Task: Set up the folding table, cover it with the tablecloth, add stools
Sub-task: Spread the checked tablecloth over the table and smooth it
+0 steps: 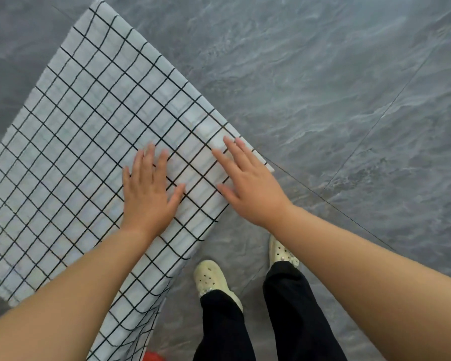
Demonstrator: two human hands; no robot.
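We see a white fabric tablecloth printed with a thin black grid [84, 142] lying flat over the folding table, whose top is wholly covered, so we cannot tell its colour or material. The cloth reaches from the upper left down to the lower middle of the view, and its near edge hangs over the table's side, drooping in soft folds toward the floor. At the right corner a small white stretch of cloth edge pokes out just beside the fingertips.

Our left hand [149, 194] lies palm down on the cloth with fingers spread. Our right hand [250, 186] is also flat and spread, pressing near the right corner of the cloth. Neither hand pinches anything.

The table's legs are hidden beneath the cloth. At the bottom edge a small red object [153, 356] is cut off and we cannot say what it is.

Below, black trouser legs [292, 313] end in cream perforated clogs [211, 280] standing on a grey marbled tile floor [336, 87] crossed by thin dark grout lines.
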